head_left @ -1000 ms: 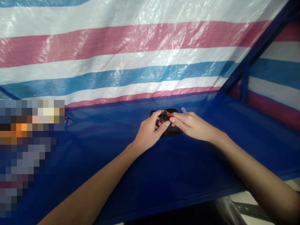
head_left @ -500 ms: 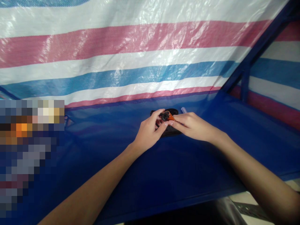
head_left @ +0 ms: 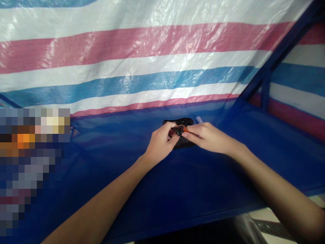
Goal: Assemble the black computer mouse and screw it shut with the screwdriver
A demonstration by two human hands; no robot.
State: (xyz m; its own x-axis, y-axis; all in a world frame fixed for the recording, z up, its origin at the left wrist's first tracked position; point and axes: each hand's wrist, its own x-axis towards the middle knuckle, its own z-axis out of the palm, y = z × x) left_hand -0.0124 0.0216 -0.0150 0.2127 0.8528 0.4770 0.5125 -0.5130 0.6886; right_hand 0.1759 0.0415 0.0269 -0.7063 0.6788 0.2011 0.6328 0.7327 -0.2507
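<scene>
My left hand (head_left: 161,142) is closed, with thumb and fingers pinching a small black part (head_left: 179,130) whose kind I cannot make out. From its right side runs a thin orange strip (head_left: 186,129), gripped between the thumb and fingertips of my right hand (head_left: 205,135). Both hands meet just over a black, shell-like piece (head_left: 179,121) that lies on the blue surface; they cover much of its middle. A clear, pale rod or tube (head_left: 199,119) pokes out behind my right hand, its other end hidden.
The blue work surface (head_left: 177,189) reaches to a striped plastic sheet (head_left: 152,44) hanging at the back. A dark blue frame post (head_left: 265,89) with a slanted bar stands on the right. Part of the left side is blurred into blocks.
The black part has turned between my hands, so the orange strip now shows edge-on as a thinner line. My left fingers have closed in a little. My arms stay put.
</scene>
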